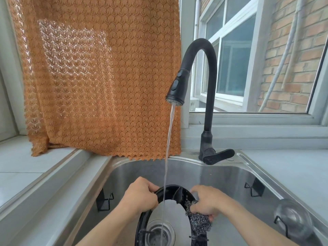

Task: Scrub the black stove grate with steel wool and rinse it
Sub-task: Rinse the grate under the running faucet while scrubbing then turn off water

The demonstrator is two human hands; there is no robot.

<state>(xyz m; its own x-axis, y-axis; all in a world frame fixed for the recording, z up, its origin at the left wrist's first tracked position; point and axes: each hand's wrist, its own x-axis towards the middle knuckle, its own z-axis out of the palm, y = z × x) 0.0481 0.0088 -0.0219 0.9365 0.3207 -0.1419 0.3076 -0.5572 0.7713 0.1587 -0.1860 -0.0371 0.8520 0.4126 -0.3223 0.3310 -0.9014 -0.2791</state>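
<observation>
Count: one black ring-shaped metal stove grate, one grey wad of steel wool, one black gooseneck faucet, two hands. Grate sits inside the stainless steel sink, held up on edge over the round drain, tilted, its open centre facing the camera. Near part of the ring runs out of view at the bottom edge, so long axis can't be called; visible arc spans left to right across the basin. Finish is glossy black and wet, a raised rib stands at the top of the arc, small prongs stick inward on the lower left and lower right.

Left hand grips the upper left of the ring, fingers curled round the rim. Right hand presses the steel wool against the right side of the ring, fingers curled over the wad.

Thin water stream falls from the faucet head, passes just behind the top of the ring and on down to the drain.

Orange knitted curtain hangs far left, its hem touching the sink's far rim. Two black wire clips sit on the sink walls, one left, one right. Clear glass lid rests at the near right corner.
</observation>
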